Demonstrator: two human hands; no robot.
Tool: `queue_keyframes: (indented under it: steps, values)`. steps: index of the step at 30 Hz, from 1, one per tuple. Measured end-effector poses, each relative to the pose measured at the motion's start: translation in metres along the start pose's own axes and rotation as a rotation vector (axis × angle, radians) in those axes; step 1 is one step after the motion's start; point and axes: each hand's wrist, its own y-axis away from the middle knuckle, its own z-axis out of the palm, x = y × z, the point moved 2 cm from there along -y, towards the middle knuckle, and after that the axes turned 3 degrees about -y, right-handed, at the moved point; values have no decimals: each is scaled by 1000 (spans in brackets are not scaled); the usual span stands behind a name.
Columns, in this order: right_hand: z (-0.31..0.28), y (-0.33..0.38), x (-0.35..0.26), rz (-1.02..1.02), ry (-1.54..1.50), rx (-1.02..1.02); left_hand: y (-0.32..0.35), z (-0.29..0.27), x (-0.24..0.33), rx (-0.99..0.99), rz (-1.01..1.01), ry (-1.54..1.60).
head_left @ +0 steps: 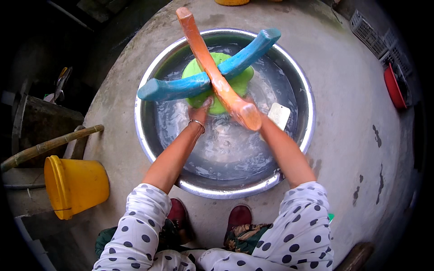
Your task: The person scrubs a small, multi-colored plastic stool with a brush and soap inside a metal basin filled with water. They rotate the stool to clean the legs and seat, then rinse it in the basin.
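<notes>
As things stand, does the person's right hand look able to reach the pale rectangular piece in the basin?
Probably yes: the pale rectangular piece lies beside the right forearm, mostly uncovered. The right hand, partly behind the orange bar, may need to leave the green piece first.

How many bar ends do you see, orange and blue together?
4: upper orange end at top, lower orange end near centre, left blue end, and upper-right blue end. Any underneath would be hidden.

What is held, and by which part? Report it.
The piece with crossed orange and blue bars: the left hand holds its green round part at the near edge; the right hand is too hidden to tell.
</notes>
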Motion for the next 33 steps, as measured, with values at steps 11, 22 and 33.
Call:
queue_keyframes:
  steps: [11,22,33]
  values:
    - [-19,-26,24,-367,294,271,-20,-3,16,153,150,58]
    - [-41,-21,-24,-639,1069,139,-42,-38,25,-92,443,-231]
    - [-29,-37,-29,-758,671,129,-106,-65,10,-414,98,-268]
